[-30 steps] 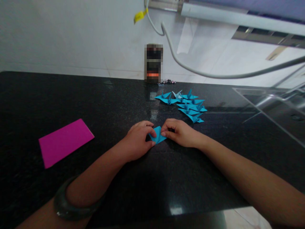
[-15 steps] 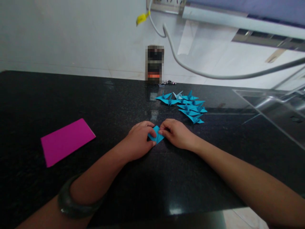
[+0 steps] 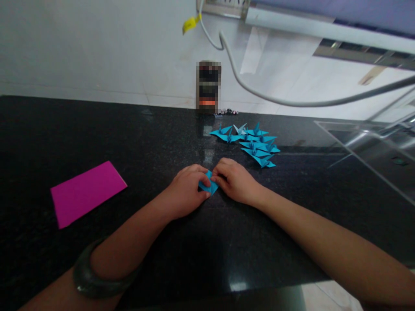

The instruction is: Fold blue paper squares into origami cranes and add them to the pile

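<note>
A small folded square of blue origami paper (image 3: pixel 213 188) lies on the black countertop (image 3: pixel 155 147), partly covered by fingers. My left hand (image 3: pixel 188 190) is closed on its left side, thumb and fingers pressing it down. From the right, my right hand (image 3: pixel 231 179) pinches at the paper's upper right part with thumb and forefinger. Beyond the hands sits a cluster of several folded blue paper cranes (image 3: pixel 256 144), with one paler crane (image 3: pixel 240 129) among them.
A magenta paper pad (image 3: pixel 87 194) lies to the left. Against the wall stands a blurred-out object (image 3: pixel 208 86), with a beaded string (image 3: pixel 228 112) beside it. A grey cable (image 3: pixel 279 102) hangs at the back right, above a sink edge (image 3: pixel 359 157).
My right hand has shifted slightly left over the blue paper and now covers more of it. The whole view has moved a little; my left hand keeps its hold.
</note>
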Demonstrator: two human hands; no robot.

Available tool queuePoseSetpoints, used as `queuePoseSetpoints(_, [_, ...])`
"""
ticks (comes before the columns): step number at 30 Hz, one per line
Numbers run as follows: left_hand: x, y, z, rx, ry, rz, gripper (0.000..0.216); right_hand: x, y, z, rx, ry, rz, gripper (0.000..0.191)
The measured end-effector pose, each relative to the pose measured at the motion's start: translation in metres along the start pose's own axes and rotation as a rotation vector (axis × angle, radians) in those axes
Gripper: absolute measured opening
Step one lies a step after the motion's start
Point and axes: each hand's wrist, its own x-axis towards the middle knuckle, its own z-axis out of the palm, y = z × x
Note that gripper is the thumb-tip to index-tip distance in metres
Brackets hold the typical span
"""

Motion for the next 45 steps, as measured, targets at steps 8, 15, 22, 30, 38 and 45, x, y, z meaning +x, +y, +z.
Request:
queuePoseSetpoints(8, [-0.002,-0.003,0.000,-0.023,-0.022,0.014,0.011,-0.001,0.004,-0.001,0.120,0.086,-0.092,0.008])
queuePoseSetpoints(15, [-0.004,-0.003,-0.001,-0.086,0.012,0.008,0.024,-0.002,0.003,-0.001,0.085,0.040,-0.067,0.005])
queuePoseSetpoints(22, [-0.007,0.001,-0.003,-0.255,-0.046,0.028,0.073,-0.006,-0.001,-0.005,0.082,-0.017,-0.008,0.005])
queuePoseSetpoints(30, [-0.007,-0.002,-0.001,-0.255,-0.020,0.066,0.096,-0.009,0.000,-0.011,0.080,-0.042,-0.111,0.038])
queuePoseSetpoints(38, [-0.004,-0.004,-0.001,-0.219,0.060,-0.003,0.081,-0.011,0.002,-0.021,0.063,-0.154,-0.111,0.023])
queuePoseSetpoints(45, [0.003,-0.003,0.001,-0.492,0.381,-0.234,0.041,-0.010,0.002,-0.015,0.235,0.001,0.054,0.004])
